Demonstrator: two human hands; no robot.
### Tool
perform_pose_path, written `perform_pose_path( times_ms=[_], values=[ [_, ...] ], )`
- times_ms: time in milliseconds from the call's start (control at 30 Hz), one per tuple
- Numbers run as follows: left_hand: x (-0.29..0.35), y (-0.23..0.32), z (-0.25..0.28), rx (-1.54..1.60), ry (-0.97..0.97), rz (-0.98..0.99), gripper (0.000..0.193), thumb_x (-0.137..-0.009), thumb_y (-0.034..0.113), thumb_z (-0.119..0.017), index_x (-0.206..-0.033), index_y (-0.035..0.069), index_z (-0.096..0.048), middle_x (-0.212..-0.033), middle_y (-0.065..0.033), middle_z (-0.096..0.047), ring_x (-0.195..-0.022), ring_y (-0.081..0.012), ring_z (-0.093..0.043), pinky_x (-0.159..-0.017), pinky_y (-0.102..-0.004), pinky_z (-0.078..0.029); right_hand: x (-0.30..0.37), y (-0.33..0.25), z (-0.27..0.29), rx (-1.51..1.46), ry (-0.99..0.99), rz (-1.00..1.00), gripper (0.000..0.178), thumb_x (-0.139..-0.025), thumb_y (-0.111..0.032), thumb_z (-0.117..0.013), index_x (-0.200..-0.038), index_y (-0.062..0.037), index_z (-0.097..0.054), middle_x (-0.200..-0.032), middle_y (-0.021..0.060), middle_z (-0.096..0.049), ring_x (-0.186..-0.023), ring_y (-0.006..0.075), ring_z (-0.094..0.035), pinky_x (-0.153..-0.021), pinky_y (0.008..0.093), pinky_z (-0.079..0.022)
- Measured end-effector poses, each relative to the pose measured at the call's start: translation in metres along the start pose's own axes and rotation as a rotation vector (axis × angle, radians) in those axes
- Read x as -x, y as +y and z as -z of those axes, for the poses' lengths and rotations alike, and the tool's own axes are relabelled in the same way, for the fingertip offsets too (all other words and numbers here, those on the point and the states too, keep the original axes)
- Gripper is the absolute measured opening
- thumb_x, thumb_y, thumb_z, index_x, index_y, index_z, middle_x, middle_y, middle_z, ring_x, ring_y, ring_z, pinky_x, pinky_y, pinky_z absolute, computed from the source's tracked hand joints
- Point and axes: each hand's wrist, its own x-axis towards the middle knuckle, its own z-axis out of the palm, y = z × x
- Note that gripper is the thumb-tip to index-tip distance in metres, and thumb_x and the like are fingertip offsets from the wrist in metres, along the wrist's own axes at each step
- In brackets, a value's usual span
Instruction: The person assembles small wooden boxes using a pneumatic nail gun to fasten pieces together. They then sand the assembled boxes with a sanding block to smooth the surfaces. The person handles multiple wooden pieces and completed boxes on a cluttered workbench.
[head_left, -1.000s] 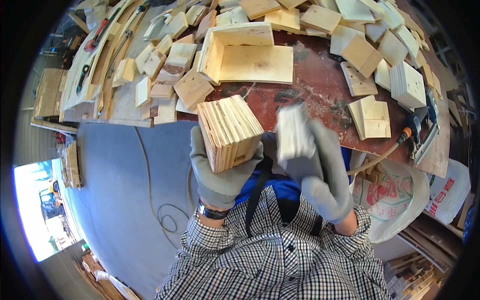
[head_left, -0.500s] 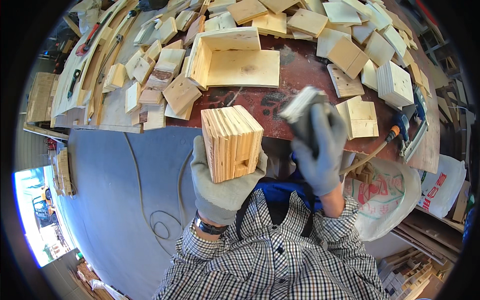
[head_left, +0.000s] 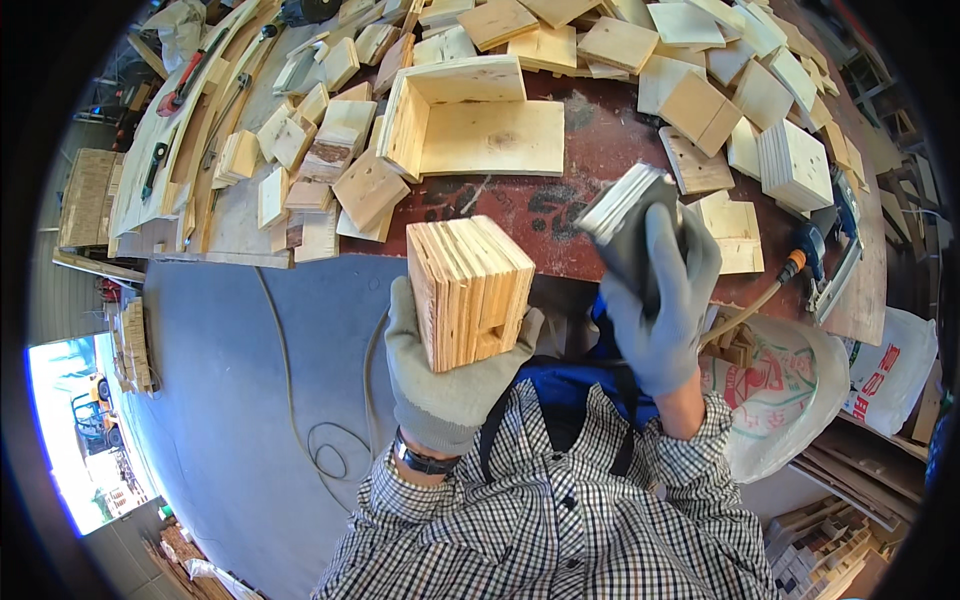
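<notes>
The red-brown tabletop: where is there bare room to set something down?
Bare tabletop shows between the wooden corner piece and the loose boards at right, and in a strip between that piece and the near edge. The far side is crowded with heaped boards, the left with offcuts.

Workshop clutter round the red bench [head_left: 570,245]
A cord or hose [head_left: 281,350] lies looped on the grey floor [head_left: 215,390], white bags [head_left: 785,435] slump by the bench, and a vehicle [head_left: 94,420] stands past the bright opening [head_left: 52,400].
</notes>
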Motion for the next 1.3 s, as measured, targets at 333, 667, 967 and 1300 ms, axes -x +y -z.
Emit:
perform_pose_path(
  times_ms=[333, 667, 967, 1300],
  values=[
    [-0.011, -0.005, -0.001, -0.074, -0.016, -0.019, 0.071, -0.107, 0.065, -0.044, -0.154, 0.012, -0.05, -0.15, -0.0159, -0.055, -0.138, -0.0372, -0.05, -0.119, -0.062, -0.035, -0.056, -0.007, -0.005, 0.187, 0.053, 0.188, 0.054, -0.09, -0.038, -0.079, -0.137, -0.0151, -0.069, -0.145, 0.0217, -0.053, -0.125, 0.0388, -0.053, -0.102, 0.0484, -0.041],
    [-0.008, -0.006, 0.008, -0.001, -0.157, 0.058, 0.073, -0.107, 0.067, -0.041, -0.156, 0.014, -0.049, -0.154, -0.0173, -0.054, -0.135, -0.0404, -0.053, -0.111, -0.0624, -0.044, -0.045, -0.041, 0.01, 0.26, -0.124, 0.253, 0.049, -0.084, -0.028, -0.082, -0.131, -0.0177, -0.073, -0.147, 0.0239, -0.055, -0.126, 0.039, -0.054, -0.105, 0.0493, -0.044],
    [-0.008, -0.005, 0.006, -0.009, -0.111, 0.035, 0.076, -0.107, 0.068, -0.04, -0.157, 0.011, -0.045, -0.154, -0.018, -0.052, -0.135, -0.0397, -0.053, -0.113, -0.0632, -0.043, -0.038, -0.041, 0.013, 0.246, -0.105, 0.314, 0.046, -0.084, -0.025, -0.082, -0.129, -0.0222, -0.074, -0.144, 0.0208, -0.055, -0.126, 0.0375, -0.054, -0.107, 0.0455, -0.046],
    [-0.004, -0.002, 0.01, -0.287, -0.189, -0.115, 0.074, -0.106, 0.064, -0.048, -0.155, 0.009, -0.051, -0.153, -0.0152, -0.058, -0.137, -0.0347, -0.057, -0.119, -0.0572, -0.041, -0.035, -0.071, 0.004, -0.193, -0.256, 0.212, 0.066, -0.087, -0.043, -0.078, -0.146, -0.0189, -0.064, -0.142, 0.025, -0.055, -0.122, 0.0399, -0.055, -0.104, 0.0499, -0.043]
  ],
)
